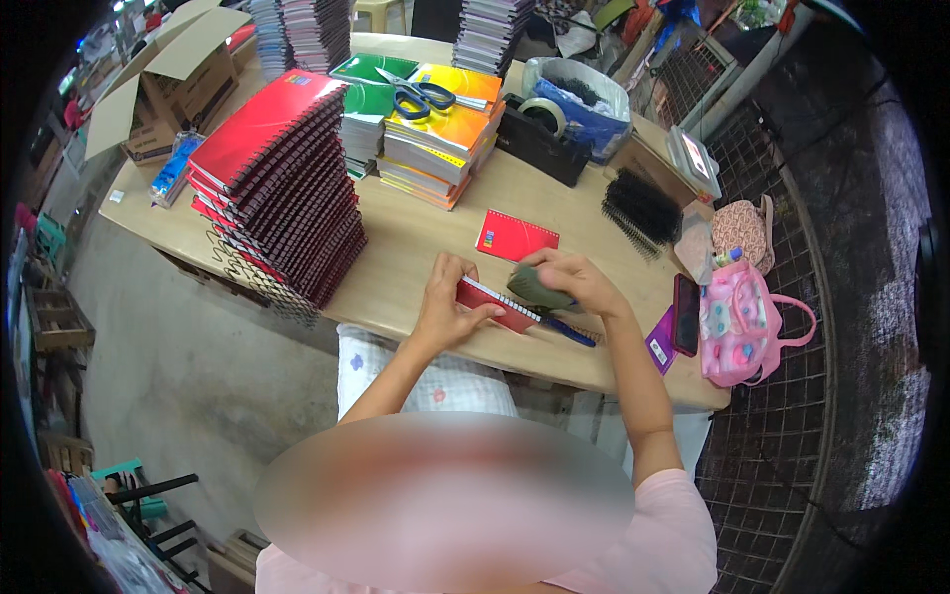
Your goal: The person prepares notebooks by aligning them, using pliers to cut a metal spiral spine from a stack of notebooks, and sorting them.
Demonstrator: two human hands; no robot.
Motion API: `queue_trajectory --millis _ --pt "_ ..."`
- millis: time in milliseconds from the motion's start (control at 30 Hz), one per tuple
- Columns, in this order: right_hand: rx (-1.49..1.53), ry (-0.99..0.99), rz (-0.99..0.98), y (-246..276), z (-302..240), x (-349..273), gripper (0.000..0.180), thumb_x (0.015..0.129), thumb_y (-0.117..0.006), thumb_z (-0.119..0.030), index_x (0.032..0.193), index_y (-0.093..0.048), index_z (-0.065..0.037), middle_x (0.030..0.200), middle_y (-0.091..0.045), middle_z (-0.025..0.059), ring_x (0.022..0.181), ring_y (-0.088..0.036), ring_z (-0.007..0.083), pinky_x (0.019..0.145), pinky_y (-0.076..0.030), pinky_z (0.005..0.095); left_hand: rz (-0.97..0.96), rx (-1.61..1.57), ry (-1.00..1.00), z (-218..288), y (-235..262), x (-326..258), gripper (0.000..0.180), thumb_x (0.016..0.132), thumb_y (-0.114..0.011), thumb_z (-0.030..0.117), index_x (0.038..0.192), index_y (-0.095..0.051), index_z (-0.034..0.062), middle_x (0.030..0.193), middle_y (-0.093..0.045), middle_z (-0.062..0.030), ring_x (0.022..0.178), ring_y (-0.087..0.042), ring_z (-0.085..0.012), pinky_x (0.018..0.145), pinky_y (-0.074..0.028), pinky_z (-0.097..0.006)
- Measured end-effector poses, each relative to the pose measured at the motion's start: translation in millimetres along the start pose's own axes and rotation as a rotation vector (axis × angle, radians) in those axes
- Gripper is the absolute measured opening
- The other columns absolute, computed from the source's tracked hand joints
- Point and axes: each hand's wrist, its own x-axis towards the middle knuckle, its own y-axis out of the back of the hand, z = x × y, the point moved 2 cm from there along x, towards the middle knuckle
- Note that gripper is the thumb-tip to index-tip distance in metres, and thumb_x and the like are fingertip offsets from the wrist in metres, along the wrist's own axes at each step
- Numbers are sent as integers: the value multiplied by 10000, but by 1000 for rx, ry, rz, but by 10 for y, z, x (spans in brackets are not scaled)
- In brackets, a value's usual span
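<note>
My left hand [447, 300] presses down on a small red spiral notebook [498, 308] near the front edge of the wooden table [416, 247]. My right hand [569, 279] grips a dark green tool [535, 288] held against the notebook's wire spine. A blue pen [568, 332] lies just under that hand on the table. A second small red notebook [516, 236] lies flat a little farther back.
A tall slanted stack of red spiral notebooks [282, 173] stands at left. Coloured notebook piles with scissors [427, 96] on top sit behind. Black wire coils [641, 208], a tape dispenser [542, 134], a phone [685, 314] and a pink bag [744, 325] lie at right. A cardboard box [168, 84] stands far left.
</note>
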Motion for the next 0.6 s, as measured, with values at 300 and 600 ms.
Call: queue_trajectory --millis 300,600 --pt "68 90 -43 -164 -77 72 400 904 -689 -377 957 -758 13 1075 -686 120 988 -649 217 881 -496 336 -12 -8 1 23 22 -8 647 607 -934 293 1007 -499 29 925 -480 -123 818 -514 -301 705 -454 -383" --pt "-650 -85 83 -212 -123 243 445 896 -706 -405 995 -758 26 1090 -684 151 995 -652 225 877 -499 339 21 -120 51 -35 6 -58 651 719 -869 173 1211 -463 41 1029 -528 -114 927 -560 -243 854 -473 -334"
